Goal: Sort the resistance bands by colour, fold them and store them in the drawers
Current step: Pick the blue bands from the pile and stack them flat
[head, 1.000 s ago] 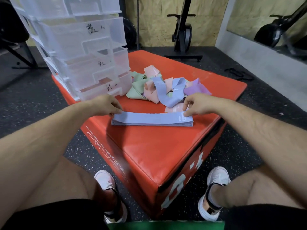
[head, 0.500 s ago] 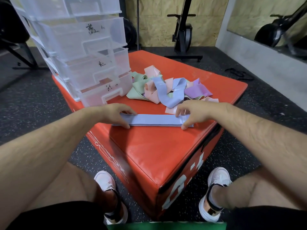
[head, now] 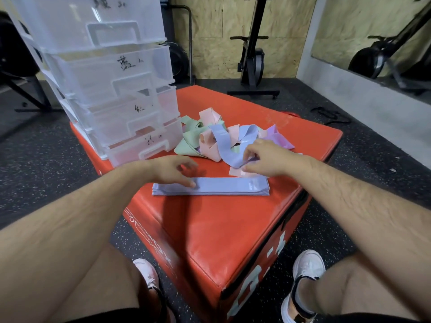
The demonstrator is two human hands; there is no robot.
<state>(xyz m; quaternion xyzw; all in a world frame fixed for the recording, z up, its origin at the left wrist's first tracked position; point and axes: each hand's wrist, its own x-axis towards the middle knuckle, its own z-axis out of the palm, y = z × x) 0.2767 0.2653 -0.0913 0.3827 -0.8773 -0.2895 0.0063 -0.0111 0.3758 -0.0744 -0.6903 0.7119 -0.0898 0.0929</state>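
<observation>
A flat stack of blue bands (head: 228,190) lies on the red padded box (head: 210,234). My left hand (head: 172,171) rests its straight fingertips on the stack's left end. Behind it, my right hand (head: 263,159) has reached into the mixed pile and pinches a loose blue band (head: 224,148) between thumb and fingers. The pile also holds green bands (head: 189,143), pink bands (head: 210,117) and a purple band (head: 279,138). One flat pink band (head: 238,172) lies partly under my right hand. The clear plastic drawer tower (head: 112,89) stands at the box's back left, its drawers labelled in black marker.
My knees and white shoes (head: 307,266) flank the box's near corner. Black speckled rubber floor surrounds it. An exercise machine (head: 253,61) stands by the wooden back wall, and a mirror with a grey ledge (head: 373,94) runs along the right.
Both hands let go of the stack's ends. My right hand moved back into the pile and took hold of a loose blue band; my left hand slid inward along the stack.
</observation>
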